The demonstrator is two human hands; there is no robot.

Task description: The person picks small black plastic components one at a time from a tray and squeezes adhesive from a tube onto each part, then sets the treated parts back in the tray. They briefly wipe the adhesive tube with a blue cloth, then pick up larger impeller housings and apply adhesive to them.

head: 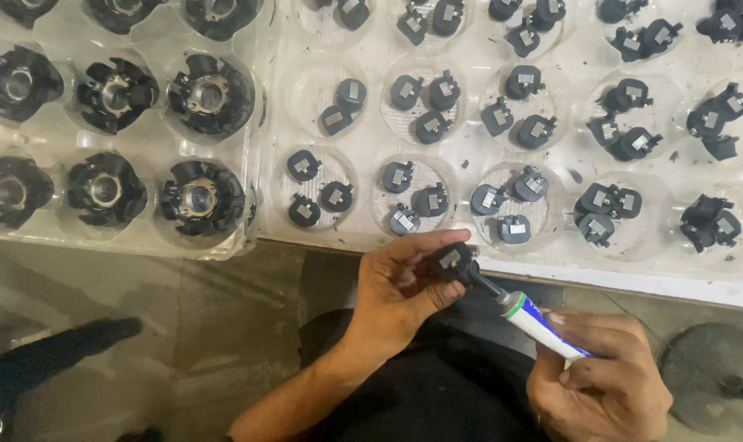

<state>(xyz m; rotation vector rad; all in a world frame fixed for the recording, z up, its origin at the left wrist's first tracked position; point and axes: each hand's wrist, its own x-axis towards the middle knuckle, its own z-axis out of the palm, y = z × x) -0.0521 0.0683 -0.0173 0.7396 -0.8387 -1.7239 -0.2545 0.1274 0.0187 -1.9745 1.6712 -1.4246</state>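
Note:
My left hand (400, 286) pinches a small black plastic part (454, 263) with a grey metal face, held just below the tray edge. My right hand (601, 381) grips a white squeeze tube (543, 327) with a green collar and a dark nozzle. The nozzle tip touches the right side of the small part. A clear plastic tray (371, 57) above holds round wells, each with two or three similar small black parts (412, 200).
A second clear tray (77, 241) at upper left holds several larger round black housings (201, 196) with metal centres. A dark round object (715, 376) sits at lower right. My dark-clothed lap lies below my hands, and a dark shape (52, 356) lies on the grey floor.

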